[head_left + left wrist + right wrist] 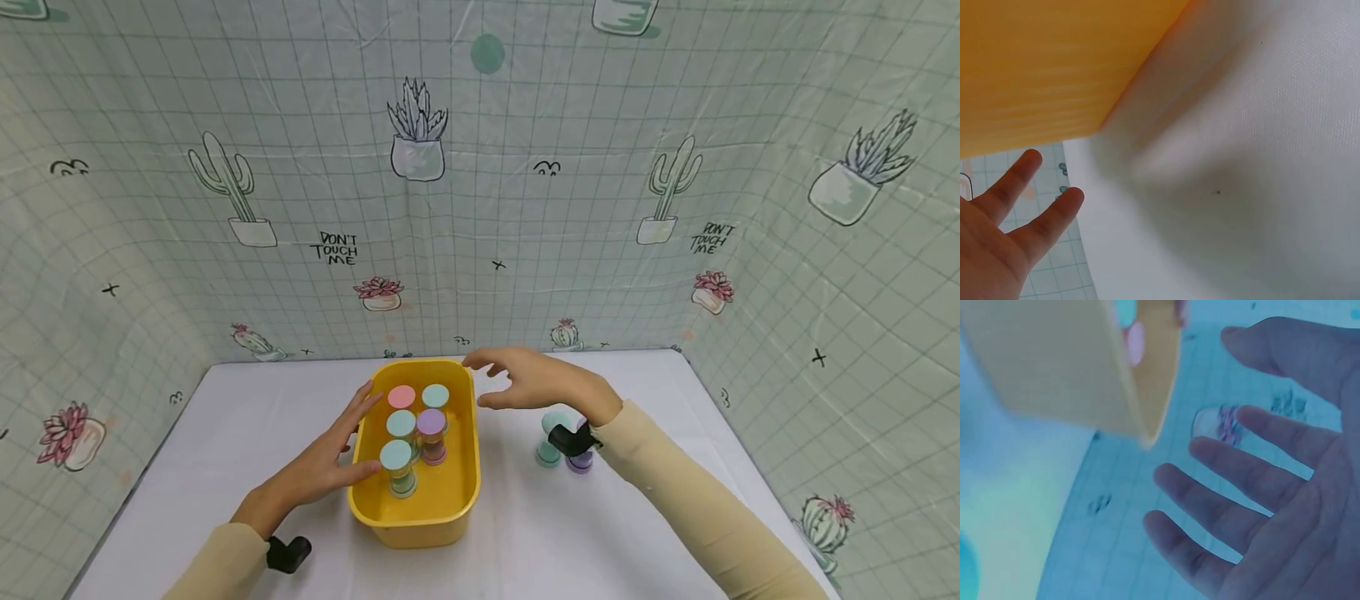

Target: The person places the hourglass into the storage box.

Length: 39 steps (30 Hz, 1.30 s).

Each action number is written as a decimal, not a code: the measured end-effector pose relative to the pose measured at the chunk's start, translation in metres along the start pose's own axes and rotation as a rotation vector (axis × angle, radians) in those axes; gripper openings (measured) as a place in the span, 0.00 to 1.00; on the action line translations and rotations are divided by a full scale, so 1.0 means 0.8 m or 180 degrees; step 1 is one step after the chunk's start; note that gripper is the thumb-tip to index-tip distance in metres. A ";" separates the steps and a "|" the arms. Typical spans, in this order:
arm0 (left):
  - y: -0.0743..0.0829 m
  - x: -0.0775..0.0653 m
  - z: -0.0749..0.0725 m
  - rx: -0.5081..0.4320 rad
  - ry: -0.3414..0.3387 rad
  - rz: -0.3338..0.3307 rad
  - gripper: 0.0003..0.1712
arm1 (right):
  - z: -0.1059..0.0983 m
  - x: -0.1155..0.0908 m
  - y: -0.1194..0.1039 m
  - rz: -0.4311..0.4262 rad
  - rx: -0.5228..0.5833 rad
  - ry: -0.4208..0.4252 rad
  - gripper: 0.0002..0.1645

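Note:
A yellow plastic bin [416, 533] stands on the white table, holding several small clear jars with coloured lids: a pink lid [401, 397], a purple lid [431, 422] and teal lids [396, 454]. Along the bin's left side lies my left hand [322, 467], fingers spread at the rim, thumb over the edge near the front teal-lidded jar; whether it touches cannot be seen. My right hand [532, 379] hovers beside the bin's far right corner. In the right wrist view, that hand [1272, 481] has spread fingers, nothing in them, and is apart from the bin [1054, 369].
Right of the bin, under my right wrist, stand more jars, teal-lidded [548, 454] and purple [580, 462], partly hidden by a black wrist camera [572, 440]. A grid-patterned cloth [480, 208] with cactus drawings walls the table [637, 533] at the back and sides.

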<state>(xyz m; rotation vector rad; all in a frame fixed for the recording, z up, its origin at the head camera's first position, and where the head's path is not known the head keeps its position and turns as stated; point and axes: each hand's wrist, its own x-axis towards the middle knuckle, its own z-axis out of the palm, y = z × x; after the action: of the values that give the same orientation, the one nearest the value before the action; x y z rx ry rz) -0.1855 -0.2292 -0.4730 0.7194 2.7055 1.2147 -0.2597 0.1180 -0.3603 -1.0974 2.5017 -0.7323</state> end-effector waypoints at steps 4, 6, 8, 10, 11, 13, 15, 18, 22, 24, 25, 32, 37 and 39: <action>-0.002 0.000 0.003 -0.0030 0.0046 -0.0013 0.54 | -0.003 -0.024 0.029 0.0111 -0.0007 0.0099 0.38; -0.003 -0.001 0.004 -0.0060 0.0068 0.0000 0.54 | -0.001 -0.036 0.043 0.0172 0.0014 0.0111 0.39; -0.004 -0.001 0.006 -0.0096 0.0083 0.0017 0.53 | 0.002 -0.048 0.058 0.0239 0.0066 0.0105 0.39; -0.005 -0.001 0.008 -0.0117 0.0090 0.0033 0.53 | 0.007 -0.059 0.071 0.0320 0.0131 0.0088 0.40; -0.005 -0.001 0.008 -0.0127 0.0093 0.0046 0.53 | 0.009 -0.065 0.077 0.0355 0.0166 0.0080 0.40; -0.004 0.000 0.008 -0.0134 0.0101 0.0061 0.53 | 0.014 -0.075 0.089 0.0428 0.0228 0.0080 0.41; -0.004 0.000 0.008 -0.0131 0.0105 0.0075 0.52 | 0.019 -0.083 0.097 0.0517 0.0282 0.0075 0.42; -0.005 0.001 0.008 -0.0127 0.0097 0.0094 0.52 | 0.027 -0.092 0.107 0.0645 0.0365 0.0052 0.41; -0.007 0.001 0.009 -0.0138 0.0086 0.0086 0.52 | 0.036 -0.097 0.115 0.0765 0.0434 0.0005 0.39; -0.007 0.000 0.009 -0.0156 0.0102 0.0067 0.52 | 0.038 -0.096 0.118 0.0782 0.0436 -0.0004 0.37; -0.007 0.000 0.009 -0.0155 0.0109 0.0069 0.52 | 0.039 -0.096 0.120 0.0791 0.0433 -0.0007 0.37; -0.006 0.001 0.007 -0.0115 0.0124 0.0089 0.52 | 0.043 -0.089 0.129 0.0774 0.0470 -0.0069 0.32; -0.007 0.001 0.008 -0.0142 0.0117 0.0076 0.52 | 0.048 -0.086 0.131 0.0727 0.0510 -0.0096 0.28; -0.007 0.000 0.009 -0.0160 0.0111 0.0060 0.52 | 0.049 -0.086 0.131 0.0726 0.0472 -0.0090 0.28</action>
<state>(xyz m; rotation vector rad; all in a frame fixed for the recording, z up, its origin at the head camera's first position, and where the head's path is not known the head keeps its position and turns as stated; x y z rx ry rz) -0.1858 -0.2275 -0.4815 0.7259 2.6912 1.3065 -0.2580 0.2168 -0.4467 -0.7519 2.4505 -0.8135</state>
